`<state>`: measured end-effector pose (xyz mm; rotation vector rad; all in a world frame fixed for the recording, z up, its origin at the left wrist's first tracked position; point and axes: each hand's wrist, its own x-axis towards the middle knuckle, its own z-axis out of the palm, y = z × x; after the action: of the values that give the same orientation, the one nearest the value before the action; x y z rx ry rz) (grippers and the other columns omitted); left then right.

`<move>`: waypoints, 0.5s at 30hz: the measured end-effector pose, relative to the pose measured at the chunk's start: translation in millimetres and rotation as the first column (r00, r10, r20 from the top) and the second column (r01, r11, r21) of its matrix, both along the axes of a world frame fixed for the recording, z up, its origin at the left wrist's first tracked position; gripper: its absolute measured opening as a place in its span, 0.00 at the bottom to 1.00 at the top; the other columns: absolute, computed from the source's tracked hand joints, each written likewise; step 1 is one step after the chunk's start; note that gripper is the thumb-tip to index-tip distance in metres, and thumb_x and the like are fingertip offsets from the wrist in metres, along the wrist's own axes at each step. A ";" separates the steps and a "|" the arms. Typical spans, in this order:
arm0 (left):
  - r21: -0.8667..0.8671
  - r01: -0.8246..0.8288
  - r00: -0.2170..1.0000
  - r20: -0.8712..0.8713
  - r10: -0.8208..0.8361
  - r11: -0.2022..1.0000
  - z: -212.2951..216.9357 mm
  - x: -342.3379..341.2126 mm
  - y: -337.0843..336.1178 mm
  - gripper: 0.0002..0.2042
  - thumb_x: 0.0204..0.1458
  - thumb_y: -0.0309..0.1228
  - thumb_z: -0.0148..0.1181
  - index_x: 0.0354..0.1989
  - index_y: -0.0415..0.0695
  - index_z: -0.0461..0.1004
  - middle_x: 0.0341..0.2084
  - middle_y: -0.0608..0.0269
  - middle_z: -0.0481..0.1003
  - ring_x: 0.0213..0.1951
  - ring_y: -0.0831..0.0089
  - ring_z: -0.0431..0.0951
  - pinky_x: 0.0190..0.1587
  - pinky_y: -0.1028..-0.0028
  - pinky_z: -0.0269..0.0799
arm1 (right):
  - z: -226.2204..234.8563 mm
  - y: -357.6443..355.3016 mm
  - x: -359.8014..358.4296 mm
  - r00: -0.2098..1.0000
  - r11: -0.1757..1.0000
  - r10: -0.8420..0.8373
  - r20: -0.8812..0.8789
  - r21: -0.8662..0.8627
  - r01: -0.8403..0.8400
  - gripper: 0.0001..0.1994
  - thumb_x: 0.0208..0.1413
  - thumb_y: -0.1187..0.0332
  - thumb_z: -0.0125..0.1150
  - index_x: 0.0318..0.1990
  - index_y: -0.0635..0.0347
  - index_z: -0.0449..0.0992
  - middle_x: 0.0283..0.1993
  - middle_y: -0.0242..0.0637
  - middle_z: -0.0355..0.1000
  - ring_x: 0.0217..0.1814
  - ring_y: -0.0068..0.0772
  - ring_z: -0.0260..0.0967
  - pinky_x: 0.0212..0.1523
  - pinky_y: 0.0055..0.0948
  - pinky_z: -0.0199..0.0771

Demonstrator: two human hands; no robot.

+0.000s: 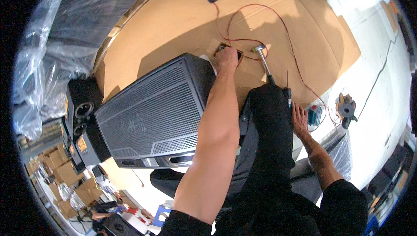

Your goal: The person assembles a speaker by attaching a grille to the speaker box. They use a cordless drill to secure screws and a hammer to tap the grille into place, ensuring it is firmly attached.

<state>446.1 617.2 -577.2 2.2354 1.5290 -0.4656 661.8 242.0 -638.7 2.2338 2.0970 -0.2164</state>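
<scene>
Two hands are in my view, one on each side of a bent leg. I take the speaker [150,114], grille facing up, as reference. The left hand [227,58] is just beyond the speaker's upper right corner, curled down over a dark part [239,56]. That part sits just beside this corner, mostly covered; I cannot tell whether the fingers pinch it or merely rest on it. The right hand [299,118] is well to the right of the speaker, fingers extended and slightly spread. Near its fingertips, on the same side of the speaker, are a screwdriver [287,92] and a teal battery [314,115]. Farther right of the speaker I note a round dark tool [346,106]. A hammer [266,64] and a looped red-black cable [290,42] lie right of the speaker's upper end, on cardboard [317,36].
</scene>
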 end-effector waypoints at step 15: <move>0.287 -0.115 0.950 0.311 0.021 0.951 22.2 5.6 -19.4 0.09 0.49 0.32 0.54 0.32 0.44 0.80 0.33 0.54 0.79 0.42 0.57 0.79 0.44 0.60 0.74 | -4.1 -5.1 -0.3 0.999 1.000 0.000 -0.051 -0.019 -0.001 0.34 0.53 0.69 0.51 0.68 0.62 0.50 0.66 0.48 0.56 0.64 0.49 0.55 0.61 0.49 0.52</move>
<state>451.7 597.8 -555.0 2.3290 1.5879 0.1453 661.5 237.0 -642.7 2.2407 2.1112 -0.2947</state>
